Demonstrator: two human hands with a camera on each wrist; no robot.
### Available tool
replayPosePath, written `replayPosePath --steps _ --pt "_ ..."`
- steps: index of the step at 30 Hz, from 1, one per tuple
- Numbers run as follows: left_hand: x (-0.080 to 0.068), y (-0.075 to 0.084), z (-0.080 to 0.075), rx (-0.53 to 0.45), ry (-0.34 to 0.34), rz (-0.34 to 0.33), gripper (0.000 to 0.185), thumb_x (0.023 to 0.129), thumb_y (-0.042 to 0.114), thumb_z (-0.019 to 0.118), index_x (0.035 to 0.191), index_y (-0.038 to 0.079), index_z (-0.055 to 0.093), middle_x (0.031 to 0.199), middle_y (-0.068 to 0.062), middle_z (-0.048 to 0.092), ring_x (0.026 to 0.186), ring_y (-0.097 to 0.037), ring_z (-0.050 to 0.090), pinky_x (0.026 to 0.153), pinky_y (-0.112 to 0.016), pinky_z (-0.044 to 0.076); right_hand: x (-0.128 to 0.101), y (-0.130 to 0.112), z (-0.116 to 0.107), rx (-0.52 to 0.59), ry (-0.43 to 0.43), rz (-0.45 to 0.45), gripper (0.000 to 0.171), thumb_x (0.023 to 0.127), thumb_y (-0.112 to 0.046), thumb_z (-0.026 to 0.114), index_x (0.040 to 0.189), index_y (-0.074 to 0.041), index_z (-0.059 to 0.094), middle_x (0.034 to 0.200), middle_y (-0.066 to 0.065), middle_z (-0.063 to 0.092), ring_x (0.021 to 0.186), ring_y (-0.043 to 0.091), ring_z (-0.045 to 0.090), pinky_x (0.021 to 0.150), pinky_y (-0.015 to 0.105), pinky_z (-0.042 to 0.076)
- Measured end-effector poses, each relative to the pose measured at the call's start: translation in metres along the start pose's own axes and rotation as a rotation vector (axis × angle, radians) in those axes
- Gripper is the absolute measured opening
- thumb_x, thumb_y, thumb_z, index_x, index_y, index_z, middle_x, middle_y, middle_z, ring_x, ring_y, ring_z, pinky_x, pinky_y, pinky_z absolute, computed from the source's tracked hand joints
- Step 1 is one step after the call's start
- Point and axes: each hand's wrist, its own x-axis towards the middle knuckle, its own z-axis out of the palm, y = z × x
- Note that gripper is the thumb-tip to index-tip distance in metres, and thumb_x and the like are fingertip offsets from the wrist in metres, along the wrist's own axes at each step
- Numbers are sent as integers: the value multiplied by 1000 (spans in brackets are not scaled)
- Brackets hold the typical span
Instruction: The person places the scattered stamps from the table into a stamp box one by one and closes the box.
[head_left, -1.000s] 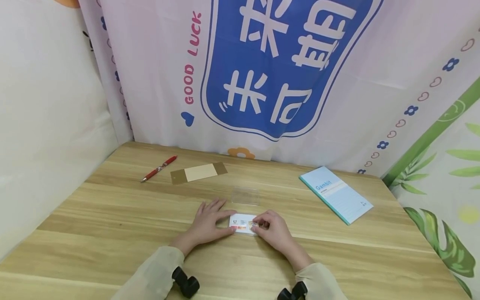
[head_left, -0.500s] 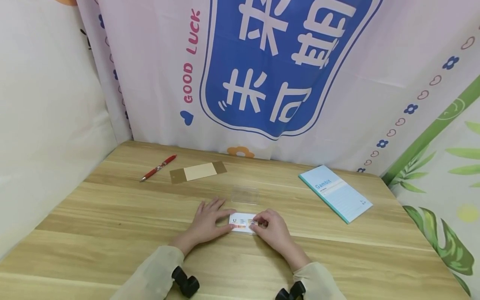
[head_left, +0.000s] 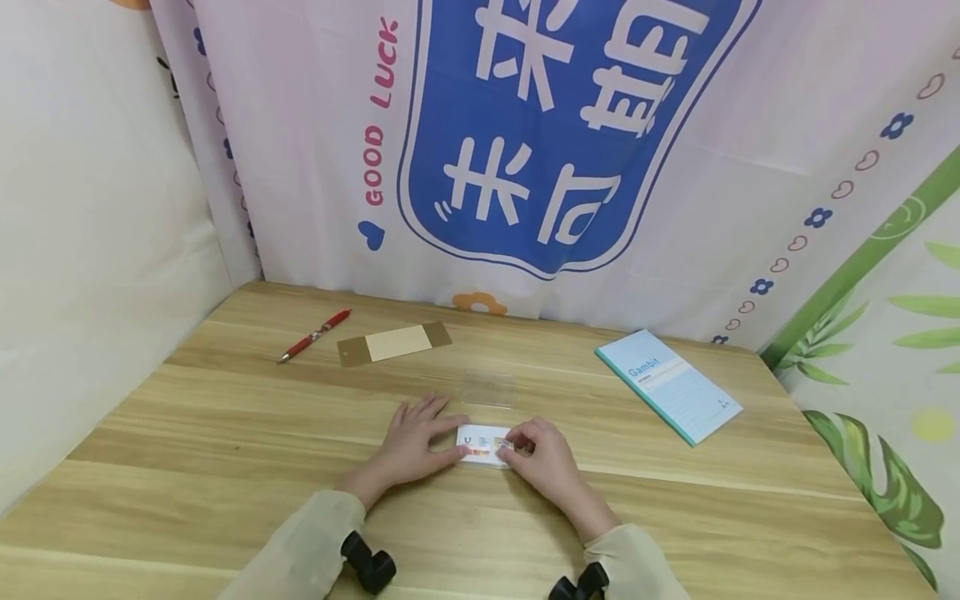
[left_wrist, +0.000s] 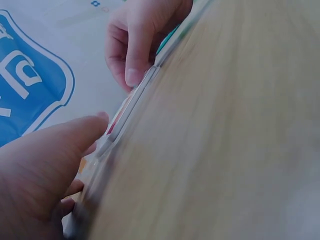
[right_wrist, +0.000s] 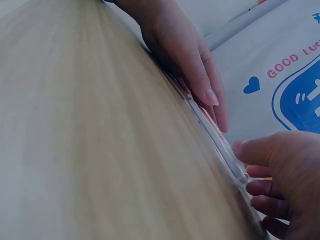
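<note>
A small white printed card (head_left: pixel 480 444) lies flat on the wooden table, with orange-red and yellowish print. In the wrist views it appears as a thin white slab with a clear edge, like a shallow plastic case (right_wrist: pixel 215 136). My left hand (head_left: pixel 412 443) rests on the table, its thumb and index finger extended and touching the card's left end. At the right end, my right hand (head_left: pixel 549 460) pinches the card with curled fingers; the fingertips cover part of it. Just behind lies a clear plastic rectangle (head_left: pixel 488 389), like a lid.
A red pen (head_left: pixel 314 337) and a brown strip of card with a cream middle (head_left: pixel 397 340) lie at the back left. To the right is a light blue notebook (head_left: pixel 670 387). A printed curtain (head_left: pixel 322 167) hangs along the table's back edge.
The hands and the card keep almost the same positions. Everything shifts slightly in the head view, as from a small head movement.
</note>
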Motion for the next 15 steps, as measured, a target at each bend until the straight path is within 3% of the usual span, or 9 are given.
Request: replayPosePath --steps 4,7,11,15 --pt "7 -5 -2 -67 16 12 48 79 41 57 119 13 54 129 -17 38 121 -34 25 94 -57 9 4 4 -8 132 -17 71 24 72 -16 70 88 -1 63 71 -1 54 63 11 49 56 23 43" --pt "19 -10 -4 -110 59 19 49 80 38 58 119 8 52 125 -18 43 118 -34 32 94 -54 15 14 9 -17 200 -20 134 28 72 -16 70 95 0 62 76 1 57 70 15 54 64 28 46" --pt "38 -21 -6 -100 87 -10 54 80 37 59 121 4 49 127 -19 40 118 -34 31 95 -53 17 33 19 -26 133 -44 174 44 74 -23 68 111 -3 56 103 10 57 96 25 52 84 40 39" --pt "55 -27 -7 -24 41 -68 65 77 46 58 126 5 44 133 -20 30 123 -36 21 95 -56 8 52 31 -28 -40 -120 140 64 74 -35 67 124 -2 45 127 16 41 117 32 34 95 45 23"
